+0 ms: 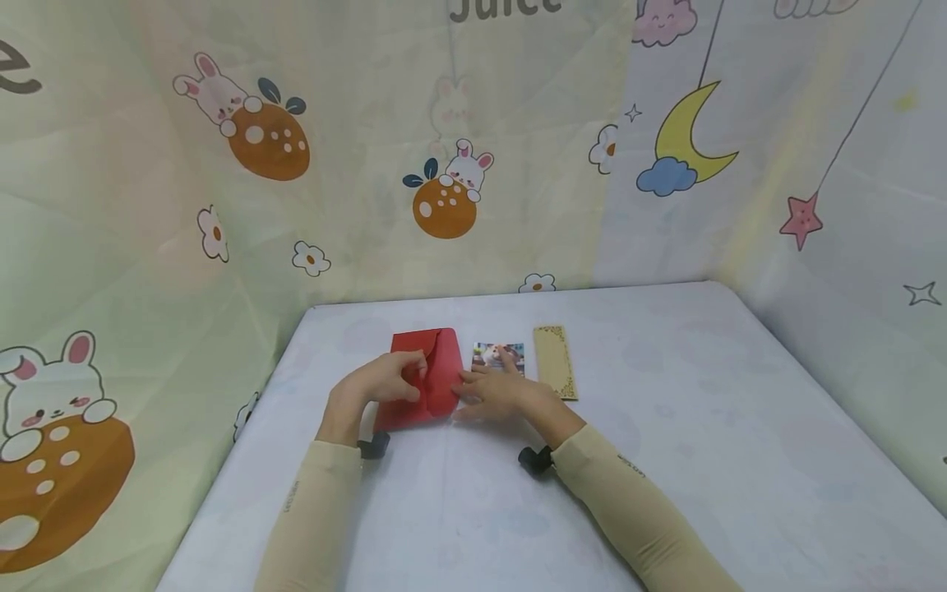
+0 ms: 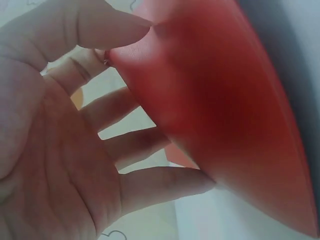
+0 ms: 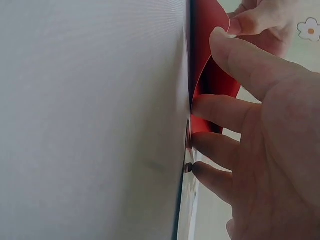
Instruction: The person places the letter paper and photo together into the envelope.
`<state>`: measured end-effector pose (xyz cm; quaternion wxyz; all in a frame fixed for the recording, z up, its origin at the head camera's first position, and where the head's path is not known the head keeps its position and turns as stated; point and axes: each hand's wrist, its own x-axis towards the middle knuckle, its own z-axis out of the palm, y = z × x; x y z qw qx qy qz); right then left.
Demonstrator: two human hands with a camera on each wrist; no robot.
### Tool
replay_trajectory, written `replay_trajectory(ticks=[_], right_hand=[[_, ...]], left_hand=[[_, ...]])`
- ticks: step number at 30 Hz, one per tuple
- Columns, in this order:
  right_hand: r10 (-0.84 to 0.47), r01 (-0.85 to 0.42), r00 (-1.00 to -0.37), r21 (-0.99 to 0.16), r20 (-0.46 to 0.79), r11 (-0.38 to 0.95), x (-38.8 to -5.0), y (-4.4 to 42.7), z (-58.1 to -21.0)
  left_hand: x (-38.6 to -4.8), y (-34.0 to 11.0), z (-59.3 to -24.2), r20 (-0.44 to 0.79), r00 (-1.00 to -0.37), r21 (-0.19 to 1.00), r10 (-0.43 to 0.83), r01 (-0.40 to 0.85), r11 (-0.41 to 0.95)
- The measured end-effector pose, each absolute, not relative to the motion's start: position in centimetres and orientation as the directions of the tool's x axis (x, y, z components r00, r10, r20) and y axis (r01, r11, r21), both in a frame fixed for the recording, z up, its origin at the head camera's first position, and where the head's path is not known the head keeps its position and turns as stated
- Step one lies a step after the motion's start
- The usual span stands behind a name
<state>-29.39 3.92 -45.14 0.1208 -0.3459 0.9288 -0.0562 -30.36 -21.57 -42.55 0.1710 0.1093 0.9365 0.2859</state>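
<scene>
A red envelope (image 1: 444,374) lies on the table with its flap partly lifted. My left hand (image 1: 385,376) is over its left part; in the left wrist view the thumb and fingers of this hand (image 2: 60,135) pinch the edge of the red paper (image 2: 225,100). From the right, my right hand (image 1: 499,395) reaches in with fingers spread, some touching the envelope's right edge and some resting over a small picture card (image 1: 488,353). In the right wrist view the thumb of this hand (image 3: 260,120) is at the edge of the red flap (image 3: 205,30).
A gold patterned strip (image 1: 555,362) lies right of the picture card. The white-covered table (image 1: 666,460) ends at printed cloth walls (image 1: 533,205) behind and at both sides. Black wrist camera pieces (image 1: 536,460) sit under both wrists.
</scene>
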Motion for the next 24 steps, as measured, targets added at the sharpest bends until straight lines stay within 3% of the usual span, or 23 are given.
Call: replay_trajectory(ticks=[17,24], right_hand=[[-0.648,-0.625,-0.75,-0.178,-0.137,0.76,-29.1,3.6,-45.2],[-0.643,-0.61,-0.761,-0.248,-0.081,0.753,-30.1,4.2,-45.1]], left_hand=[[-30.1,-21.4,-42.2,-0.217,-0.922,0.538,0.322,0.162,0.827],[-30.1,-21.4,-42.3,-0.211,-0.921,0.541,0.327,0.169,0.824]])
